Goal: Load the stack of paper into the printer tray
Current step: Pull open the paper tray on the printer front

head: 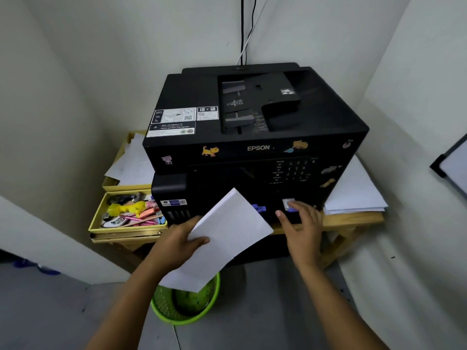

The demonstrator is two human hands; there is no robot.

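1 printer (252, 137), black Epson multifunction, w/ cat stickers on the front. 1 stack of paper (222, 238), white, held tilted in front of the printer's lower front, above the bin; not in the tray. 2 hands. Left hand (182, 239) grasps the stack at its left edge, thumb on top, fingers underneath. Right hand (300, 223) reaches into the printer's lower front opening, fingers bent at the tray area near 2 purple-blue guide tabs (259, 208); can't tell whether it's gripping anything.

Containers: 2 yellow trays left of the printer. Near yellow tray (97, 223) holds mixed stationery – pink pens, a yellow item, eraser-like bits, too jumbled to count. Far yellow tray (111, 184) holds loose white sheets, spilling over the rim. 1 green plastic mesh bin (187, 306) on the floor below the stack; contents unclear.

1 more pile of white sheets (353, 195) lies on the table right of the printer.

Surface: wooden table (353, 221), light wood, printer sits on it in a corner. Walls white; 2–3 cables (243, 29) run up the corner behind the printer. Floor grey. Whiteboard edge (452, 160) on the right wall.
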